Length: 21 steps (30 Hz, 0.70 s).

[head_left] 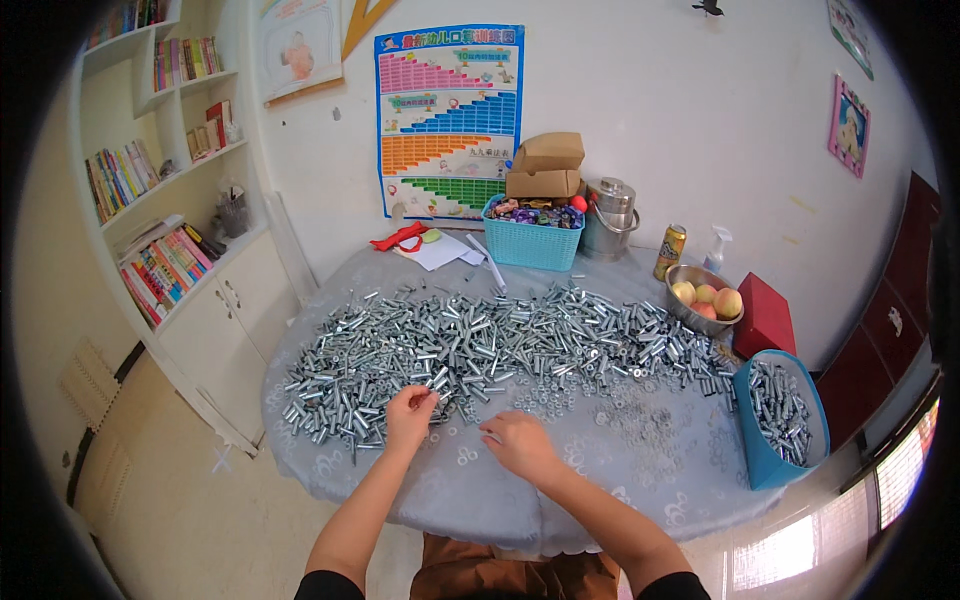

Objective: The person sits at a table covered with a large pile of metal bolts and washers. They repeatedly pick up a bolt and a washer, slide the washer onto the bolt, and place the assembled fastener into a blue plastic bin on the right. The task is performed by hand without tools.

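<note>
A wide heap of silvery metal bolts and sleeves [470, 335] covers the middle of the table. My left hand [408, 418] is at the heap's near edge, its fingertips pinched on a small metal piece; whether bolt or sleeve is too small to tell. To its right, my right hand [520, 442] hovers over or rests on the cloth, fingers partly bent and apart, with nothing visible in them. Loose washers [467, 456] lie between and below the hands. More washers [640, 420] are spread thinly to the right of my right hand.
A blue bin [745, 440] of bolts stands at the table's right edge. Behind it are a red box [768, 315], a metal bowl [690, 318] of fruit, a can [670, 252] and a spray bottle [717, 248]. At the back sit a turquoise basket [535, 248] and a steel pot [608, 220].
</note>
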{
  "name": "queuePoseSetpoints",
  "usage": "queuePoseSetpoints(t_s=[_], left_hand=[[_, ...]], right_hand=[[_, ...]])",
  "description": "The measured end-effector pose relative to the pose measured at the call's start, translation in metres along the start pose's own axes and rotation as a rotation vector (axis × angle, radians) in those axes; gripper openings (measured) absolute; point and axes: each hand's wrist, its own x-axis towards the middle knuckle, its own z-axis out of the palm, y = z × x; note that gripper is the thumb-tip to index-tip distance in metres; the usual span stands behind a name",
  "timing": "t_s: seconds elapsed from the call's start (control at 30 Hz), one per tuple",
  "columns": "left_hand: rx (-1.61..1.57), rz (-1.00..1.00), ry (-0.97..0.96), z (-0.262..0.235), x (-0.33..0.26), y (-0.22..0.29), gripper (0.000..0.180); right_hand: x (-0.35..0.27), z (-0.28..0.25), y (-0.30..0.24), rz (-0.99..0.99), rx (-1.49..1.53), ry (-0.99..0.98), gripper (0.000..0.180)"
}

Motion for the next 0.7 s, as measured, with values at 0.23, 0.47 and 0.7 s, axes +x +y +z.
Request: queuePoseSetpoints(t_s=[0.23,0.47,0.7], left_hand=[[-0.567,-0.298,-0.137,-0.013,-0.018,0.011,0.014],[-0.717,-0.349,-0.285,0.01,-0.028,0.016,0.012],[-0.774,-0.391,-0.298,0.056,-0.036,0.023,0.018]], right_hand=[[0.031,0.049,-0.008,0.175,-0.159,0.098,0.018],[0.015,0.018,0.012,0.112,-0.206,0.096,0.011],[-0.036,-0.03,0.046,0.364,0.374,0.2,0.014]])
